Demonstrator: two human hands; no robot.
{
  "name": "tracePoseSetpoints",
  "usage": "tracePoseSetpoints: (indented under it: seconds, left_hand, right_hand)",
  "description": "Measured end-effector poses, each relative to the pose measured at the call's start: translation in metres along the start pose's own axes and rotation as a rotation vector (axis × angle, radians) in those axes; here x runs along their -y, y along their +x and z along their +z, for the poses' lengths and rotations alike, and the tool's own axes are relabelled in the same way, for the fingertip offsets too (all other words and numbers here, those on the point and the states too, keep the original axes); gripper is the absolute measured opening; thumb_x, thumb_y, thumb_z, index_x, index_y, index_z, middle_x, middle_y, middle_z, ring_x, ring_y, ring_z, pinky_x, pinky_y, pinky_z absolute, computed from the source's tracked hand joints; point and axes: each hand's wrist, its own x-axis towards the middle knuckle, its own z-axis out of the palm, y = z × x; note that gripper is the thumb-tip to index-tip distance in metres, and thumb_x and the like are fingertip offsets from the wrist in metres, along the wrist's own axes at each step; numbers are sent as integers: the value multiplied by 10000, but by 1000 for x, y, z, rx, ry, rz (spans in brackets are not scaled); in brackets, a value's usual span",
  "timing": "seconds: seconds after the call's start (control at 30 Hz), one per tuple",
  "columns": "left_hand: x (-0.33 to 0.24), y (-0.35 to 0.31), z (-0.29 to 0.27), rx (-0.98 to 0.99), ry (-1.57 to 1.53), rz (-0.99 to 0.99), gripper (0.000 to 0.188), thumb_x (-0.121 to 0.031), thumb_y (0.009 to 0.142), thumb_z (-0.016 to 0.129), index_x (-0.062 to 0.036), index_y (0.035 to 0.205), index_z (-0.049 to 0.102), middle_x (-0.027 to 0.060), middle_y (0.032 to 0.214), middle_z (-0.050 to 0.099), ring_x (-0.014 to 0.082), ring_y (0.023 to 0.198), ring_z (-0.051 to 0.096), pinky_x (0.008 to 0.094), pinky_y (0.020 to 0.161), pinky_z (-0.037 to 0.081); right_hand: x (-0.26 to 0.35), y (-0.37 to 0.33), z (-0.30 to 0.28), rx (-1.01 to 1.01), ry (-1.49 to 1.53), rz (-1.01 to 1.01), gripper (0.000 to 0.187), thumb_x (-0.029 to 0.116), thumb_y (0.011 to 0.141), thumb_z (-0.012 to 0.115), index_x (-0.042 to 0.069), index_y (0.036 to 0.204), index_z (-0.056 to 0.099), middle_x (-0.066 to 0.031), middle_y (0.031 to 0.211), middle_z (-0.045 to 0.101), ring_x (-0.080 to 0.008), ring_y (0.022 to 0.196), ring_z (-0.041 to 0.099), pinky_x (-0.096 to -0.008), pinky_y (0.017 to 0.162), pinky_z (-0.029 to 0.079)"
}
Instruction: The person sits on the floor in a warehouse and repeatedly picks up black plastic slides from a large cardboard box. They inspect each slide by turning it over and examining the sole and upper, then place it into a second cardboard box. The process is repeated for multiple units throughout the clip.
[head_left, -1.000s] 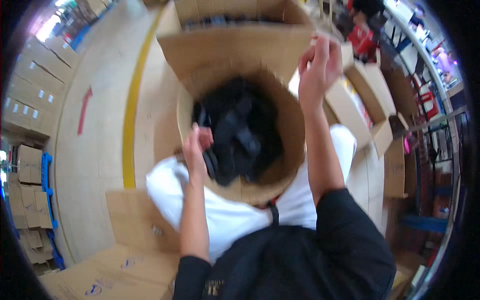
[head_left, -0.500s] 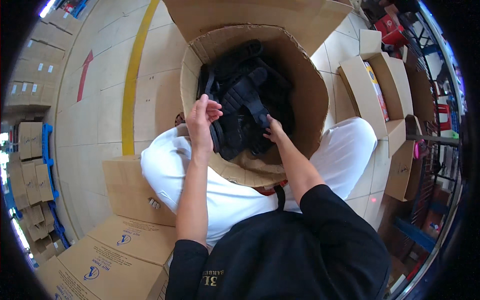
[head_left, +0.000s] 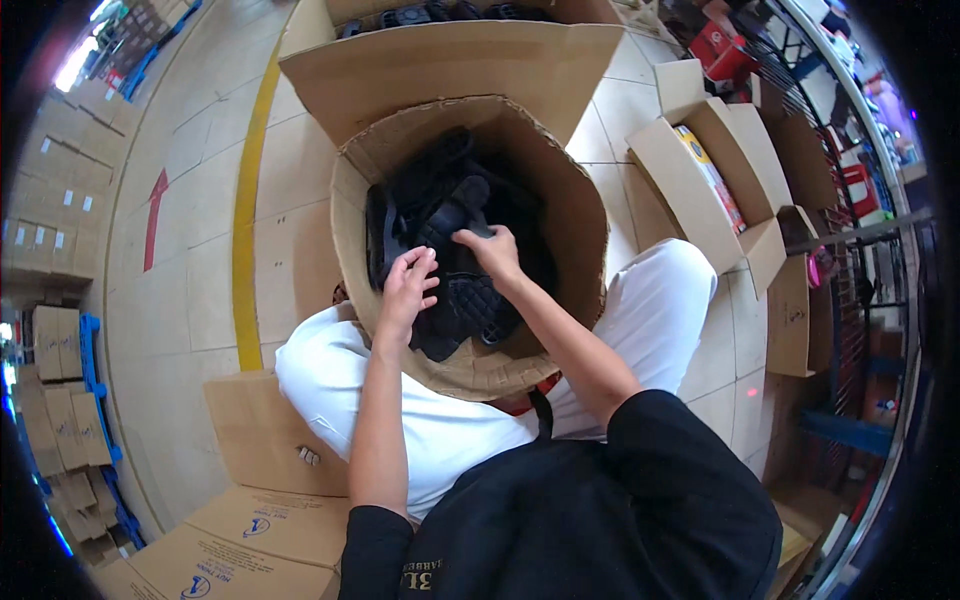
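A tall cardboard box (head_left: 585, 235) with a rounded mouth stands between my knees, holding a pile of black sandals (head_left: 470, 310). My right hand (head_left: 494, 256) reaches into it, thumb and fingers closed on a black sandal (head_left: 452, 220) near the middle of the pile. Part of that sandal hides behind the fingers. Close by on the left, my left hand (head_left: 403, 292) is over the near-left part of the box, palm inward, its fingers apart and slightly bent, with nothing in them. Another black sandal (head_left: 378, 230) leans against the box's left wall.
Beyond the box is a larger open carton (head_left: 450, 75) with black footwear in it. Cartons (head_left: 270, 530) lie at my lower left. An open box (head_left: 715, 175) with a colourful package stands at right, before a metal rack (head_left: 850, 290). A yellow line (head_left: 250, 220) crosses the tiled floor.
My right hand has moved left and now grips a sandal closer to the pile's middle. My left hand has lowered slightly. The view has shifted, showing more of the far carton.
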Motion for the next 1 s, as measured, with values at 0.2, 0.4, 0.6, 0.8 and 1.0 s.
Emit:
tracePoseSetpoints:
  seconds: [0.2,0.4,0.6,0.8,1.0]
  left_hand:
    - [7,-4,2,276,-348,63,501,-340,807,541,-123,1217,354,61,1016,501,159,896,528,371,740,463]
    - [-10,-24,0,468,-271,83,562,-206,759,621,-82,1232,343,68,968,539,163,905,541,279,631,512]
    - [-5,-28,12,638,-36,256,650,-164,660,731,-58,1204,390,72,1028,527,134,912,509,251,839,397]
    - [-3,-26,17,648,42,284,630,-156,638,746,-55,1163,413,72,1025,529,130,892,519,257,811,421]
    - [-1,-24,15,634,61,293,643,-156,625,755,-53,1158,412,68,1037,518,138,882,527,253,775,443]
  right_hand:
    - [36,-72,-17,437,-242,-715,718,301,612,724,20,1184,392,-125,867,550,-183,760,550,-285,682,444]
    - [44,-10,-62,347,218,-518,561,175,740,641,34,1220,387,-58,876,568,-116,782,526,-231,690,422]
    - [48,27,-99,156,480,-205,429,208,860,449,159,1272,343,-72,1095,506,-186,955,509,-343,746,442]
    - [37,30,-94,237,705,-198,261,133,903,372,21,1129,438,-154,1004,566,-238,893,586,-328,767,487]
    - [27,40,-88,223,719,-155,237,153,902,384,10,1077,457,-158,961,578,-258,887,589,-325,768,491]
